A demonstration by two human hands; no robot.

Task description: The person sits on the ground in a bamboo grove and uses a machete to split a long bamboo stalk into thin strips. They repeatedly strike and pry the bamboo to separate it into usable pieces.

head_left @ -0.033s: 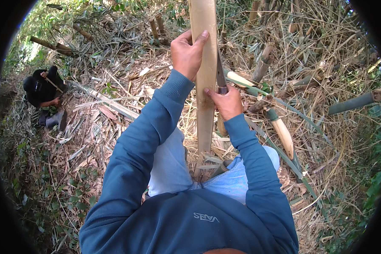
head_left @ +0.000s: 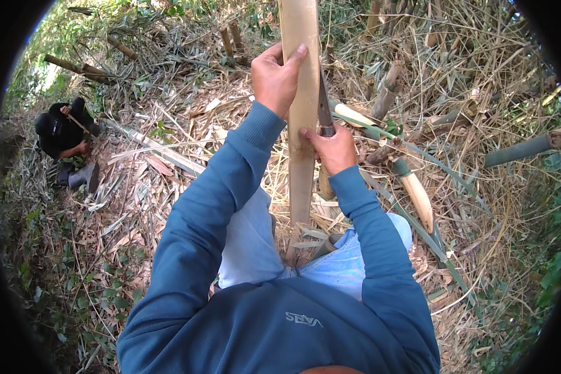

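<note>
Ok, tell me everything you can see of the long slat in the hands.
The slat is long, flat and pale tan, darker lower down, and looks like split bamboo. It runs lengthwise in front of the person: its top leaves the picture, its lower part narrows in view between the legs. The left hand grips it, thumb on its face; the right hand rests a thumb there while holding a knife beside its right edge. Whether the knife touches it is unclear.

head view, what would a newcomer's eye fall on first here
Probably the long, flat, pale bamboo strip running down the middle from the top edge, gripped by the left hand. Beside it, the right hand holds a dark metal knife, thumb against the strip. Then, at far left, a person in black clothing, low to the ground.
</note>
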